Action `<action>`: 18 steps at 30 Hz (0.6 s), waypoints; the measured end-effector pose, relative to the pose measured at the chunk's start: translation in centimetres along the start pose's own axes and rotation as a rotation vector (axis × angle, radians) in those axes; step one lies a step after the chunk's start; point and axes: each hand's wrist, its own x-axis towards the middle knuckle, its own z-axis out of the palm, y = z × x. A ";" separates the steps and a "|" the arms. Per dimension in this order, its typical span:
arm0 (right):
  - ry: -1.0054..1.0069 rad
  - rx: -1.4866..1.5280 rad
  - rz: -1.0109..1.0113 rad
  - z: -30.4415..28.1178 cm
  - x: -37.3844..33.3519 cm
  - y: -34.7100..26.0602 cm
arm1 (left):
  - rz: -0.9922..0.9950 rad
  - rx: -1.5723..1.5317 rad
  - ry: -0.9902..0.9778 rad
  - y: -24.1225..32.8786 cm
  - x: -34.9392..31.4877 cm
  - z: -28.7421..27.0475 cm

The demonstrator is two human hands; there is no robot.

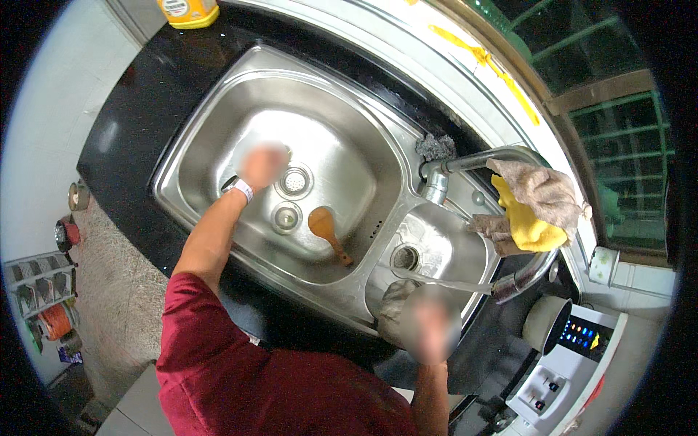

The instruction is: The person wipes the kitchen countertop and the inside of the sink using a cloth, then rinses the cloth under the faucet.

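Note:
My left hand [263,166] reaches into the large steel basin [211,123], close to the drain strainer [294,182]. Its fingers are blurred, so whether they hold anything does not show. A small clear round cup or glass [286,218] stands by the drain. Right of it lies a wooden spatula [324,229], handle toward the small basin. My right hand [430,327] is at the near edge of the small basin [458,243], gripping a crumpled grey cloth [395,311]; blur covers its fingers too. Water [443,282] runs from the faucet spout [509,289] just beyond the cloth.
A brown rag [542,185] and a yellow cloth [527,221] hang over the faucet pipe [502,154]. Steel wool [435,147] rests behind the sink. A yellow bottle [189,13] stands far left on the black counter [131,138]. At right is a pot [547,325].

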 end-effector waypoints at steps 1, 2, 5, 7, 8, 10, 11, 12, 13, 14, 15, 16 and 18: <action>-0.027 -0.021 -0.012 -0.1 -0.3 0.0 | 0.091 0.006 0.111 -0.1 -1.0 -1.1; -0.082 -0.032 -0.003 -1.4 -0.2 1.2 | 0.193 0.017 0.216 0.4 -1.8 -1.8; -0.026 -0.166 0.015 -1.7 -0.7 1.8 | 0.076 -0.449 0.297 5.6 -6.2 -6.3; -0.066 -0.061 -0.031 -1.8 -1.3 0.5 | -0.236 -1.109 0.163 7.6 -9.8 -8.9; -0.078 0.004 -0.035 -1.7 -1.5 -0.3 | -0.269 -1.110 0.188 9.2 -11.9 -10.3; -0.023 0.012 -0.114 -1.4 -1.2 -1.1 | -0.291 -1.193 0.232 9.0 -15.5 -11.2; -0.003 -0.007 -0.158 -1.1 -1.1 -1.5 | -0.302 -1.238 0.259 8.8 -17.6 -11.6; 0.015 0.034 -0.208 -0.7 -1.1 -1.6 | -0.249 -1.220 0.268 8.1 -19.8 -11.8; 0.025 0.074 -0.256 -0.3 -0.9 -1.6 | -0.230 -1.238 0.263 7.7 -22.0 -12.1; 0.029 0.116 -0.299 0.3 -0.6 -1.6 | -0.193 -1.257 0.329 7.9 -24.3 -12.1; 0.045 0.022 -0.316 0.3 -0.8 -1.9 | -0.151 -1.279 0.398 8.2 -26.6 -11.9; 0.044 -0.004 -0.325 0.2 -0.6 -2.1 | -0.202 -1.234 0.353 7.0 -29.2 -11.9; 0.077 -0.133 -0.434 0.0 0.0 -3.2 | -0.319 -1.258 0.425 6.9 -33.8 -11.7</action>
